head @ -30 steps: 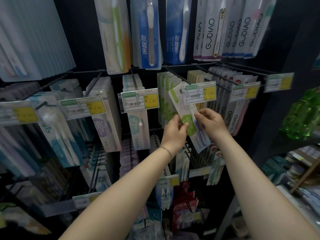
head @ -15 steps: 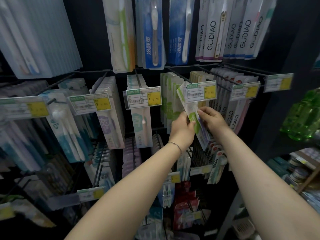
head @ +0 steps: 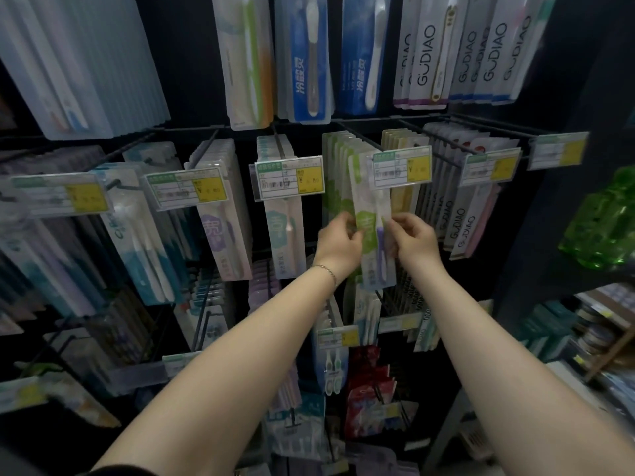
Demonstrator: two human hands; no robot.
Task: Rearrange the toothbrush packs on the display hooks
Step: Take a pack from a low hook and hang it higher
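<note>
Straightened from its tilt, the toothbrush pack [head: 370, 214] hangs upright, seemingly hooked, left hand [head: 338, 242] and right hand [head: 415, 240] pinching its edges.

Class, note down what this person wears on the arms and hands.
The left forearm and right forearm are bare, with no sleeves over them. A thin silver-coloured chain bracelet is worn just behind the left hand. Neither it nor the right hand has a glove, and no ring or watch shows.
</note>
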